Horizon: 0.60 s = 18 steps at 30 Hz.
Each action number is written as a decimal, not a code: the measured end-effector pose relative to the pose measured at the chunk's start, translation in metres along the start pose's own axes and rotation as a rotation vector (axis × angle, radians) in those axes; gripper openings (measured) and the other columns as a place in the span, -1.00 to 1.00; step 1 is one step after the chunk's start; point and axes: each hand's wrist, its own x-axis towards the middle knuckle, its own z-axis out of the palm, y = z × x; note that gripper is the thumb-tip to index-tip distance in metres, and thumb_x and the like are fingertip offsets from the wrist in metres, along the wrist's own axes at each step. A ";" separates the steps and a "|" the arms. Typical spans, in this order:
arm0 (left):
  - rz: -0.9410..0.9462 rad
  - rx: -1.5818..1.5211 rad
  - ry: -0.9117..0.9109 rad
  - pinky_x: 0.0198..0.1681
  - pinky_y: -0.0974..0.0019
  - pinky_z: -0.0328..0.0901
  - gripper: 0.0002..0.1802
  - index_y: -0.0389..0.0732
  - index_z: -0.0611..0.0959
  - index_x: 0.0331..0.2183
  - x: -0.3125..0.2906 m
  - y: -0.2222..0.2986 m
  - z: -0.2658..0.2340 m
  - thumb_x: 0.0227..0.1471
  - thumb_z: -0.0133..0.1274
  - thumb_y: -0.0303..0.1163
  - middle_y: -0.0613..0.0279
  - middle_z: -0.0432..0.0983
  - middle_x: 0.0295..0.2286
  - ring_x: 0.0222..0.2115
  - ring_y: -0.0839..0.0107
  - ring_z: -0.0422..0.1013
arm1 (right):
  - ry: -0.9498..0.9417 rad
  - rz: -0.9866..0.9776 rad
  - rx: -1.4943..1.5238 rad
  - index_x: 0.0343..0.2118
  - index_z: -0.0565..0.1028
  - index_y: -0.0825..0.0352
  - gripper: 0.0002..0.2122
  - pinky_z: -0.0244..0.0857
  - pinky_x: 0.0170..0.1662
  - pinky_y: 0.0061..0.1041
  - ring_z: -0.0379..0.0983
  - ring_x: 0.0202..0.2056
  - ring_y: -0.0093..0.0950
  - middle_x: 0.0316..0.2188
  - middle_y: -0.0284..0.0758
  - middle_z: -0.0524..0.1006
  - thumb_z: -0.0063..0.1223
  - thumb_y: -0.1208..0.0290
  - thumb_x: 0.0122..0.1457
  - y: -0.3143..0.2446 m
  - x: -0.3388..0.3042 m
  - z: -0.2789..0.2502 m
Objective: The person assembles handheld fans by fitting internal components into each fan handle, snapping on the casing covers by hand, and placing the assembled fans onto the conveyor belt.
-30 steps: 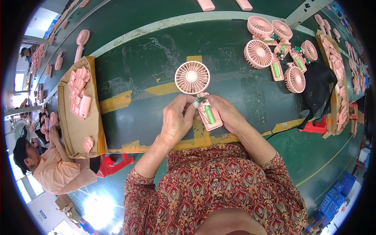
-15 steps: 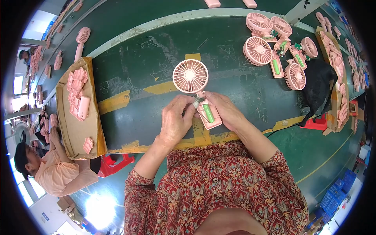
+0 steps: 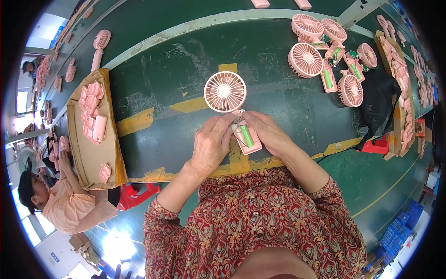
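Observation:
A pink handheld fan (image 3: pixel 225 92) lies on the green table in front of me, its round grille pointing away. Its handle (image 3: pixel 251 149) has no cover, so a green battery cell (image 3: pixel 246 136) and thin wires show inside. My left hand (image 3: pixel 210 145) pinches at the neck, fingertips closed on the small parts there; exactly what they grip is hidden. From the other side, my right hand (image 3: pixel 268 133) holds the top of the handle, thumb and fingers pressed against its edge.
Several more opened pink fans (image 3: pixel 305 60) stand grouped at the far right, beside a black cloth bag (image 3: pixel 378 100). A cardboard tray (image 3: pixel 100 160) with pink covers stands at left. Another cardboard box (image 3: pixel 394 56) lies right. A co-worker (image 3: pixel 69 207) sits at left.
My left hand's fingers have moved slightly up and right, closer to the fan's neck, and the pale piece seen at their tips is now covered. The fan has hardly moved.

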 end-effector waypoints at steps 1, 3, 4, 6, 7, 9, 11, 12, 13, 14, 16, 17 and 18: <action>0.001 0.001 0.001 -0.42 0.26 0.35 -0.84 -0.31 0.56 -0.41 0.000 0.000 -0.001 -0.17 0.08 -0.66 0.07 0.48 -0.47 -0.47 0.16 0.44 | -0.007 0.003 0.002 -0.12 0.35 0.44 -0.66 0.33 -0.31 -0.65 0.42 -0.39 -0.63 -0.36 -0.34 0.48 -0.29 0.22 0.29 -0.001 -0.001 0.000; 0.121 0.097 -0.038 -0.40 0.25 0.36 -0.73 -0.30 0.58 -0.34 0.000 -0.005 0.000 -0.24 0.09 -0.67 0.06 0.48 -0.44 -0.45 0.16 0.44 | -0.019 0.005 -0.008 -0.12 0.35 0.44 -0.65 0.33 -0.30 -0.65 0.42 -0.37 -0.63 -0.35 -0.34 0.48 -0.29 0.22 0.29 0.002 0.001 -0.002; 0.118 0.097 -0.039 -0.40 0.25 0.36 -0.73 -0.30 0.58 -0.34 0.001 -0.007 0.000 -0.24 0.09 -0.67 0.06 0.48 -0.44 -0.45 0.16 0.44 | -0.031 0.003 -0.019 -0.11 0.35 0.44 -0.65 0.33 -0.28 -0.65 0.42 -0.35 -0.63 -0.34 -0.34 0.48 -0.30 0.21 0.29 0.003 0.002 -0.004; 0.193 0.138 -0.047 -0.40 0.22 0.39 -0.63 -0.29 0.58 -0.29 0.001 -0.007 -0.002 -0.31 0.04 -0.66 0.10 0.47 -0.44 -0.43 0.18 0.44 | -0.055 -0.010 -0.008 -0.11 0.35 0.44 -0.66 0.32 -0.25 -0.66 0.41 -0.32 -0.64 -0.32 -0.35 0.47 -0.28 0.23 0.28 0.002 0.000 -0.005; 0.194 0.138 -0.047 -0.40 0.22 0.39 -0.63 -0.29 0.58 -0.29 0.001 -0.007 -0.003 -0.31 0.04 -0.66 0.10 0.47 -0.44 -0.43 0.18 0.44 | -0.077 -0.022 0.003 -0.10 0.35 0.43 -0.68 0.31 -0.23 -0.66 0.39 -0.29 -0.66 -0.29 -0.37 0.47 -0.26 0.25 0.28 0.002 0.000 -0.005; 0.226 0.171 -0.111 -0.40 0.22 0.38 -0.59 -0.30 0.57 -0.27 0.001 -0.007 -0.004 -0.34 0.06 -0.65 0.10 0.46 -0.42 -0.41 0.19 0.43 | -0.132 -0.077 -0.077 -0.09 0.34 0.43 -0.70 0.30 -0.22 -0.66 0.38 -0.27 -0.67 -0.28 -0.38 0.46 -0.23 0.28 0.27 0.004 -0.001 -0.009; 0.226 0.189 -0.117 -0.40 0.24 0.38 -0.60 -0.29 0.58 -0.29 0.002 -0.003 -0.004 -0.34 0.06 -0.65 0.12 0.47 -0.42 -0.43 0.19 0.42 | -0.183 -0.131 -0.156 -0.08 0.34 0.42 -0.71 0.29 -0.21 -0.67 0.36 -0.25 -0.69 -0.26 -0.39 0.45 -0.20 0.32 0.26 0.004 -0.001 -0.010; 0.226 0.206 -0.125 -0.41 0.25 0.37 -0.62 -0.28 0.59 -0.31 0.003 -0.002 -0.004 -0.34 0.07 -0.65 0.13 0.47 -0.42 -0.44 0.19 0.42 | -0.188 -0.134 -0.164 -0.08 0.33 0.42 -0.72 0.28 -0.21 -0.66 0.35 -0.25 -0.70 -0.26 -0.40 0.45 -0.17 0.35 0.25 0.003 -0.002 -0.010; 0.225 0.205 -0.127 -0.41 0.25 0.37 -0.62 -0.28 0.59 -0.31 0.003 -0.002 -0.004 -0.34 0.07 -0.65 0.13 0.47 -0.42 -0.44 0.19 0.42 | -0.194 -0.137 -0.173 -0.07 0.33 0.42 -0.73 0.27 -0.21 -0.66 0.34 -0.26 -0.71 -0.27 -0.40 0.45 -0.15 0.38 0.23 0.003 -0.002 -0.010; 0.246 0.238 -0.179 -0.39 0.25 0.37 -0.59 -0.33 0.56 -0.28 0.004 -0.001 -0.005 -0.36 0.06 -0.63 0.11 0.45 -0.39 -0.41 0.20 0.40 | -0.196 -0.134 -0.171 -0.07 0.33 0.42 -0.73 0.27 -0.21 -0.66 0.34 -0.26 -0.71 -0.27 -0.40 0.45 -0.15 0.38 0.23 0.004 -0.002 -0.009; 0.263 0.272 -0.232 -0.36 0.25 0.37 -0.56 -0.38 0.53 -0.25 0.005 0.000 -0.007 -0.37 0.05 -0.60 0.09 0.42 -0.36 -0.39 0.21 0.39 | -0.171 -0.171 -0.230 -0.06 0.31 0.42 -0.73 0.27 -0.19 -0.65 0.33 -0.26 -0.70 -0.27 -0.41 0.45 -0.14 0.41 0.22 0.005 -0.002 -0.009; 0.264 0.278 -0.263 -0.36 0.24 0.37 -0.56 -0.40 0.52 -0.26 0.006 0.001 -0.008 -0.36 0.05 -0.59 0.08 0.41 -0.35 -0.37 0.21 0.38 | -0.172 -0.166 -0.228 -0.06 0.31 0.42 -0.73 0.27 -0.19 -0.65 0.33 -0.26 -0.70 -0.27 -0.41 0.45 -0.14 0.41 0.22 0.006 -0.001 -0.010; 0.265 0.284 -0.294 -0.35 0.24 0.37 -0.57 -0.41 0.51 -0.26 0.006 0.002 -0.009 -0.35 0.04 -0.59 0.08 0.40 -0.34 -0.36 0.21 0.37 | -0.152 -0.165 -0.310 -0.06 0.31 0.42 -0.73 0.26 -0.18 -0.64 0.33 -0.25 -0.70 -0.27 -0.41 0.44 -0.14 0.42 0.21 0.008 -0.001 -0.012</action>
